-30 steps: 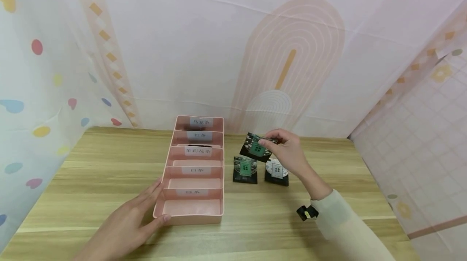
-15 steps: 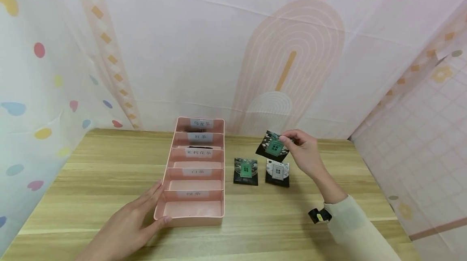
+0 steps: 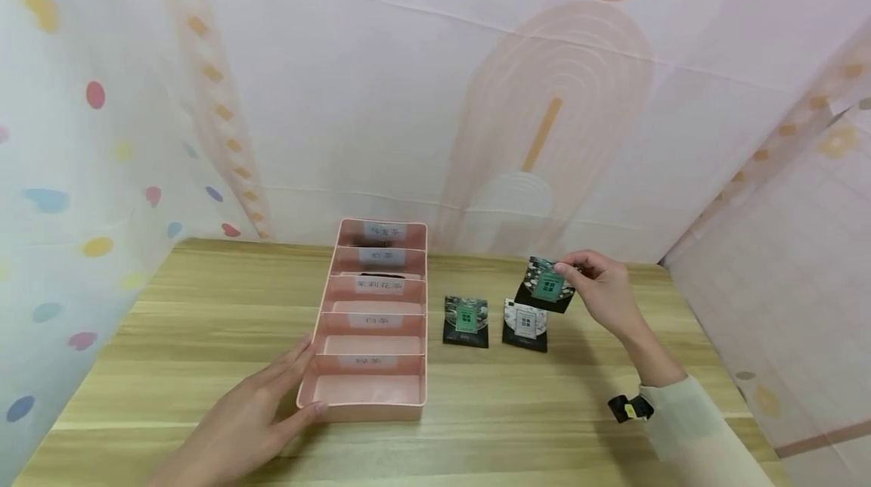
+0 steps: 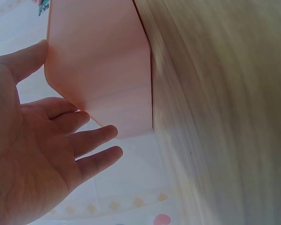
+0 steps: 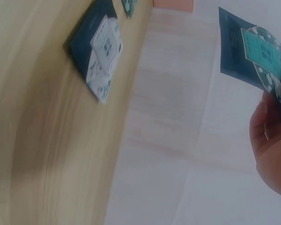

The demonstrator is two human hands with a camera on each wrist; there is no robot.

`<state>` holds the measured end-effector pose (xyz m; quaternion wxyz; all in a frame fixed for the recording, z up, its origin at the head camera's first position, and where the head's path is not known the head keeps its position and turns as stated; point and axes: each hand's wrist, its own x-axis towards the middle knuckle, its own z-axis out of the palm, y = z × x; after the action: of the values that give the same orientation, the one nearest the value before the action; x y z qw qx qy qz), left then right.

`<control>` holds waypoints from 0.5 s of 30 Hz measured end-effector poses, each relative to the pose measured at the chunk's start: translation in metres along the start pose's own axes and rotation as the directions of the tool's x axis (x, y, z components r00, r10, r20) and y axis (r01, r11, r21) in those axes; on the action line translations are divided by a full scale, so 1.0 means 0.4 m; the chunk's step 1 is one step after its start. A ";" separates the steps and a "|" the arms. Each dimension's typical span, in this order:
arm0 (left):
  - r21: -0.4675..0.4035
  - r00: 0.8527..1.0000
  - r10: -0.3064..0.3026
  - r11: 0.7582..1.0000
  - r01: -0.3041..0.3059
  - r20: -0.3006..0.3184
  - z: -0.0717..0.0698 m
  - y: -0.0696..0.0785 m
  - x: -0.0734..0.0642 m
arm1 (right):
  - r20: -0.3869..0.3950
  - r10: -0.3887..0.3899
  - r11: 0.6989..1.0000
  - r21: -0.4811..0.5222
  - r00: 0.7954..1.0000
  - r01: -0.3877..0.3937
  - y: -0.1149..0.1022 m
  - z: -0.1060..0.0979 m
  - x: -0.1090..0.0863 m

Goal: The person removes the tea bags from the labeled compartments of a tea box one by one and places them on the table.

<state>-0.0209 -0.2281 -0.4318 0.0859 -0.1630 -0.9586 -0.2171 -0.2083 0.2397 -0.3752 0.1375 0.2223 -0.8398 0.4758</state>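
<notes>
My right hand (image 3: 605,294) pinches up a square black-green packet (image 3: 547,287); my loose left hand (image 3: 255,404) touches a pink plastic box (image 3: 374,413). Next, maybe: gentle carrying.

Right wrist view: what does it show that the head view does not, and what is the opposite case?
Only the right wrist view: open space between the held sachet and the white-labelled sachet, which overlap in the head view.

Only the head view: the left hand, the right sleeve and the inside of the pink box.

Both: these two sachets, the right hand, the table, and part of the pink box and the lying green-labelled sachet.
</notes>
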 end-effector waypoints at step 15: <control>-0.002 1.000 -0.005 1.000 0.005 0.006 0.005 0.002 0.002 | -0.025 0.079 0.995 -0.059 0.997 -0.080 0.055 -0.062 -0.027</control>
<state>-0.0215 -0.2262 -0.4332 0.0824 -0.1612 -0.9590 -0.2180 -0.2095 0.2738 -0.3836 0.1343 0.1792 -0.8603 0.4579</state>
